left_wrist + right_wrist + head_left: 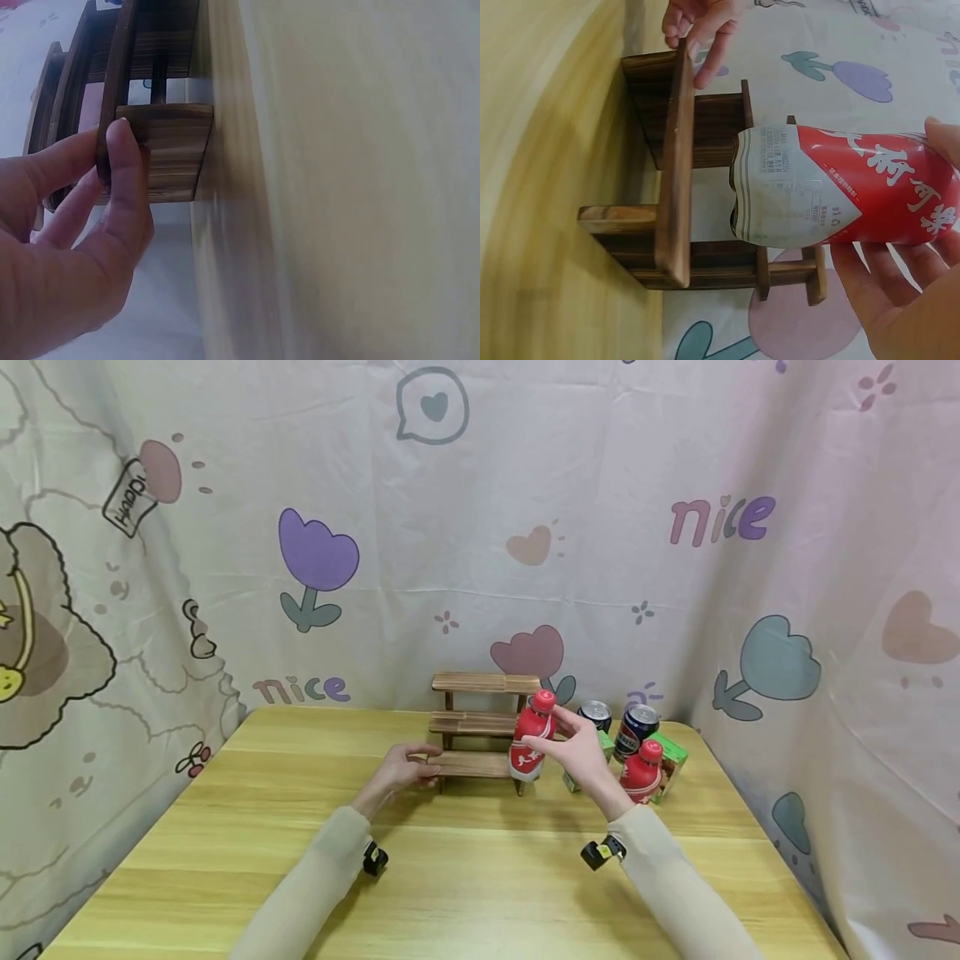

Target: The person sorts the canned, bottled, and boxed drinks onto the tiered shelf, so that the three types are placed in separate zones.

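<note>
A dark wooden three-step rack stands near the back of the table. My left hand pinches the left end of its lowest step; the left wrist view shows thumb and fingertips on either side of the board. With my right hand I hold a red cola bottle with a red cap and a pale lower part. It is slightly tilted and overlaps the right end of the lowest step. In the right wrist view the bottle's base points toward the rack, apart from the lowest board.
Right of the rack stand two dark cans, a second red bottle and green cartons, partly hidden behind my right hand and each other. A printed curtain hangs behind the wooden table.
</note>
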The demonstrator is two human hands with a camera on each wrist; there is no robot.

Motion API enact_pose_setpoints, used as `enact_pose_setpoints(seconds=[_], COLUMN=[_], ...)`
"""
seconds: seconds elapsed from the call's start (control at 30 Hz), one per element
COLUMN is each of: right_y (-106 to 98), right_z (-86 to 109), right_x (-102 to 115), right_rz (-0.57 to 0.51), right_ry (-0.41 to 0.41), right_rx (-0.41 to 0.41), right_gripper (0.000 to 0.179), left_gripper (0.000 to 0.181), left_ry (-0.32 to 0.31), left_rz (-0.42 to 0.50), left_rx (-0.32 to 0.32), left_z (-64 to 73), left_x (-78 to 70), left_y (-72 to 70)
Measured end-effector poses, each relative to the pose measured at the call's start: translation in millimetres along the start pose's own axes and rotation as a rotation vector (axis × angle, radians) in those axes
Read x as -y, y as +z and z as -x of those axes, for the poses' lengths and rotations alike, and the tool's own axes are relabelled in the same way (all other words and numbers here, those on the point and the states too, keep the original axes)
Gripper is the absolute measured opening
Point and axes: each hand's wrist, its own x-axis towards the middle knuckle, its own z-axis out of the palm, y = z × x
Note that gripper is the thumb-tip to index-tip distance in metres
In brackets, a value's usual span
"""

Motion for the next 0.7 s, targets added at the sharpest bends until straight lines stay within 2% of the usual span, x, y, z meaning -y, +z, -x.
enact_pose_setpoints(seconds=[0.43, 0.7], right_y=[17.3, 21.3], right_z=[-20.3, -33.6], right_x=[5.5, 10.0], right_rz=[-0.017, -0.044], right_ry=[-0.038, -0.101], right_rx=[0.045, 0.064], right_gripper=[0.069, 0.062], left_gripper=[0.048, 0.043], left_ry=[-0.009, -0.010], left_rz=[0.033, 0.028], left_rx=[0.032, 0.026], left_z=[-0.8, 2.6], left_x=[1.4, -3.7], left_y=[-4.3, -1.5])
